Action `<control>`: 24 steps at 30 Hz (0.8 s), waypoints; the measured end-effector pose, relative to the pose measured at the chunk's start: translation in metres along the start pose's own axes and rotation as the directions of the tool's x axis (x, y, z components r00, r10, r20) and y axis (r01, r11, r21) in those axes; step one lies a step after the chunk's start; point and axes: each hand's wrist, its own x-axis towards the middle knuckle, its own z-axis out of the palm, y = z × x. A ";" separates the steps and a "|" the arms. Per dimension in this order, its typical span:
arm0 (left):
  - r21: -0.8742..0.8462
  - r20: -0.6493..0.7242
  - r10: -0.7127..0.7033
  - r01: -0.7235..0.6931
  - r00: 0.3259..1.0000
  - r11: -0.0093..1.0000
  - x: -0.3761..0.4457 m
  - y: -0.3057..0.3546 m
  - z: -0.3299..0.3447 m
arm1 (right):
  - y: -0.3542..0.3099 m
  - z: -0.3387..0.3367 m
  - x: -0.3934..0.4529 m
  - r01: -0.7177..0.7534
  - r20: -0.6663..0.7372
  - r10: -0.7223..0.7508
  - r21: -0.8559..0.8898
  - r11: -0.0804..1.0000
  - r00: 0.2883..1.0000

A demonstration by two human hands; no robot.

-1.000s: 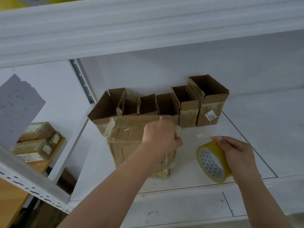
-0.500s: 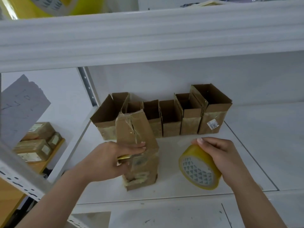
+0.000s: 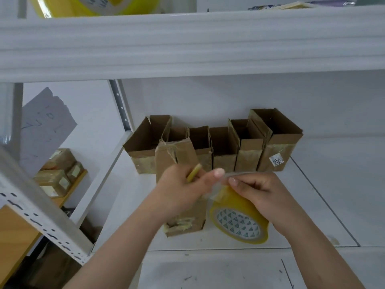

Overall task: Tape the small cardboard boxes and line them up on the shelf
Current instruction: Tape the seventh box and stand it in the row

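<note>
Six open cardboard boxes [image 3: 216, 147] stand in a row at the back of the white shelf [image 3: 325, 205], touching one another, the rightmost bearing a white label [image 3: 276, 160]. In front of that row we hold a tall, narrow box [image 3: 179, 155] upright on the shelf; it blocks part of the second and third boxes behind it, and its lower end shows torn tape. Our left hand [image 3: 183, 192] curls round this box and pinches a yellowish strip [image 3: 193, 175] beside the thumb. Our right hand [image 3: 258, 195] grips the yellow tape roll [image 3: 239, 222], which stands on edge just right of the tall box, and its fingertips pinch the clear loose end of tape [image 3: 216, 190] near our left thumb. Overhead, the upper shelf beam [image 3: 187, 44] crosses the view. Off to the left, past a perforated metal upright [image 3: 41, 213], taped parcels [image 3: 56, 174] sit on a wooden surface [image 3: 14, 234], beneath a grey sheet [image 3: 45, 130].
</note>
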 end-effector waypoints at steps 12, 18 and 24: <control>-0.014 -0.260 -0.067 0.065 0.963 0.998 -0.009 -0.023 -0.018 | 0.005 -0.016 0.008 -0.126 0.128 0.107 0.143 0.982 0.986; -0.018 -0.468 -0.150 0.160 0.871 0.987 -0.039 -0.060 -0.040 | 0.016 -0.030 0.029 -0.156 0.014 0.163 -0.237 0.959 0.986; -0.108 -0.537 -0.200 0.168 0.819 0.980 -0.047 -0.080 -0.035 | 0.020 -0.020 0.060 -0.091 0.051 0.112 -0.315 0.945 0.992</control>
